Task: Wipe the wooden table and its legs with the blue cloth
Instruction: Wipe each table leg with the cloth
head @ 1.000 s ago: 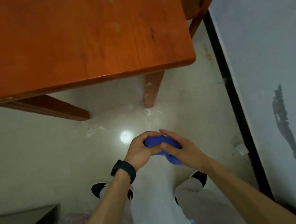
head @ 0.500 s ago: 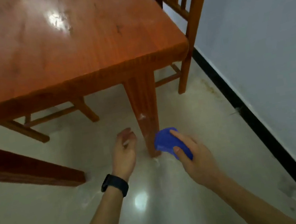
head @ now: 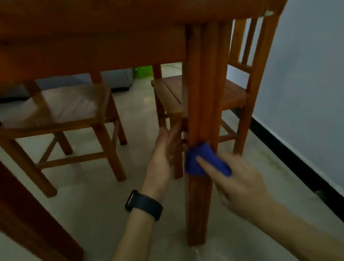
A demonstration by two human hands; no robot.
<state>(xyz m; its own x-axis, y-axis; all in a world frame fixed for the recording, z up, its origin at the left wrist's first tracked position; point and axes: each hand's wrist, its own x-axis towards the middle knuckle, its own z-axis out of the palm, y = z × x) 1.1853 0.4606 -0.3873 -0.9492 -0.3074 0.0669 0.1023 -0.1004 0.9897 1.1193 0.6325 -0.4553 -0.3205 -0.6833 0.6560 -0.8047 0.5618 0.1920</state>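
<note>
Motion blur all over, but the blue cloth (head: 202, 159) sits bunched on the lower half of the near right table leg (head: 202, 211).
The right hand (head: 240, 185) grips it there, thumb hidden behind the cloth; the left hand (head: 162, 161) is open, fingers straight, just left of the leg, contact unclear. The watch (head: 143, 204) screen's unreadable.

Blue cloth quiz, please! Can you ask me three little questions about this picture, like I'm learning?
1. True or false: the blue cloth lies flat on the floor.
2. Which hand holds the cloth against the table leg? A: left hand. B: right hand.
3. Fill the gap: the left hand has a black ____ on its wrist.

Key: 1 false; 2 B; 3 wristband.
</note>
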